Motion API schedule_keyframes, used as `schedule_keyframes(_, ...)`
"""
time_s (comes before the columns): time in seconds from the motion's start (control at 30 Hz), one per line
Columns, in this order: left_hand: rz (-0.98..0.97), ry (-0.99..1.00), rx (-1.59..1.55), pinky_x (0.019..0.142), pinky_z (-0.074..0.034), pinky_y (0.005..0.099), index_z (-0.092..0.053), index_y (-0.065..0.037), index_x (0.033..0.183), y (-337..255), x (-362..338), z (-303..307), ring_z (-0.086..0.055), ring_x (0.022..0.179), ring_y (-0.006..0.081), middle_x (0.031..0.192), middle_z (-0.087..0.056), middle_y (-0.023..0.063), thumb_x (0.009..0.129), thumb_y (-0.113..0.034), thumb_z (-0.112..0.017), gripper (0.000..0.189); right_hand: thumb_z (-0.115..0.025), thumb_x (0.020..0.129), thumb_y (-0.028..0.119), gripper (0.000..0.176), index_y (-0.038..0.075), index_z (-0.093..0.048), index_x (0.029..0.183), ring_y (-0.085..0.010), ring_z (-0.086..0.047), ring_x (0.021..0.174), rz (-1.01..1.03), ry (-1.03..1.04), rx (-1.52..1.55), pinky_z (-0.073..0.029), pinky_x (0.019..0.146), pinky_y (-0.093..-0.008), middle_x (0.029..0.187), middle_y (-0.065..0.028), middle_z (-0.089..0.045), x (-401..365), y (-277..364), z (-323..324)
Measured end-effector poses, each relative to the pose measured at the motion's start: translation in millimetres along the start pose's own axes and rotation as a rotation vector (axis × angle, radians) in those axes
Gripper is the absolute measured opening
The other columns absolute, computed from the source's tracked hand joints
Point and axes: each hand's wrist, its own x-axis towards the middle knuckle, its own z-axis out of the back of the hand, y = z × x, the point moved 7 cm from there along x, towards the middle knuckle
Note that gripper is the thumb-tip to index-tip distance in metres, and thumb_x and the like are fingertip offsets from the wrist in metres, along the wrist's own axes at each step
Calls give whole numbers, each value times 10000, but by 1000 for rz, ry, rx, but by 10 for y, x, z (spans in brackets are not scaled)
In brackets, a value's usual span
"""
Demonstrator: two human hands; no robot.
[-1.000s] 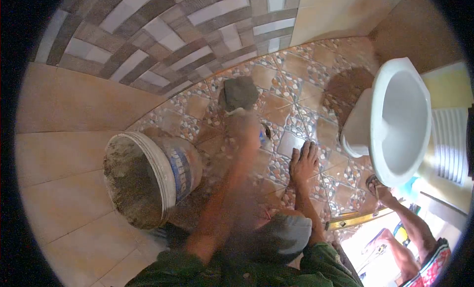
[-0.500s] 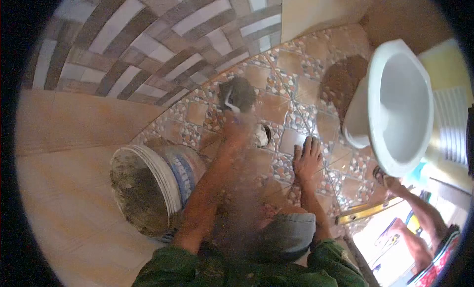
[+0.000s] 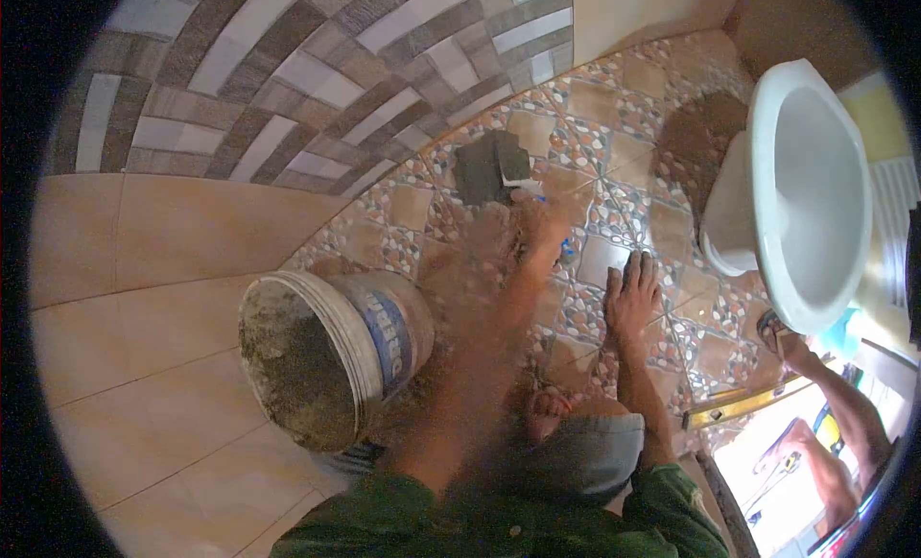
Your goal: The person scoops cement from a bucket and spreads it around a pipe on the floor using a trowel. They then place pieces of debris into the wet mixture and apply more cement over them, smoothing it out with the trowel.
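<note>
My left hand [image 3: 545, 222], blurred by motion, is closed around a trowel [image 3: 514, 165] with a pale bent neck; a bit of blue shows near the hand. The trowel's grey blade lies at the right side of a dark grey patch of wet mortar [image 3: 476, 171] on the patterned floor. My right hand [image 3: 633, 291] rests palm down on the pebble-patterned floor tiles [image 3: 604, 261], fingers stretched out and holding nothing. Left of my left forearm, a white bucket [image 3: 395, 332] with a blue label is tilted, its inside [image 3: 297, 366] caked with mortar.
A white toilet bowl [image 3: 820, 208] stands at the right. Below it, another person's hand [image 3: 791, 352] reaches to the floor near a yellow spirit level [image 3: 753, 404]. A wall with grey and white brick-pattern tiles [image 3: 288, 88] rises at upper left.
My left hand and the trowel have moved right, off the middle of the mortar, and now cover the round floor hole seen before. The view has shifted slightly; my right hand stays on the floor.
</note>
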Motion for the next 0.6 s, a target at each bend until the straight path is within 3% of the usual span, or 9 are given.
schedule_keyframes(0.3, 91, 212, -160, 914, -465, 464, -407, -25, 1331, 91, -465, 991, -591, 1045, 398, 1171, -583, 245, 861, -445, -560, 649, -411, 943, 489, 636, 64, -372, 1415, -382, -279, 1373, -16, 82, 24, -272, 1062, -560, 1472, -195, -336, -17, -28, 4)
schedule_keyframes(0.43, -26, 161, 143, 926, -451, 475, -513, 14, 1208, -160, -318, 703, -581, 1079, 416, 1178, -583, 270, 898, -479, -472, 584, -429, 938, 483, 633, 61, -384, 1407, -385, -309, 1357, 26, 41, 30, -298, 1044, -563, 1460, -207, -351, 49, -34, -50)
schedule_keyframes(0.6, 2, 107, 14, 915, -430, 493, -527, -21, 1243, -429, -118, 432, -580, 1072, 406, 1163, -605, 240, 865, -469, -521, 587, -470, 928, 451, 597, 54, -432, 1372, -396, -373, 1312, 126, -81, -70, -352, 996, -566, 1427, -203, -401, 1, 16, -57)
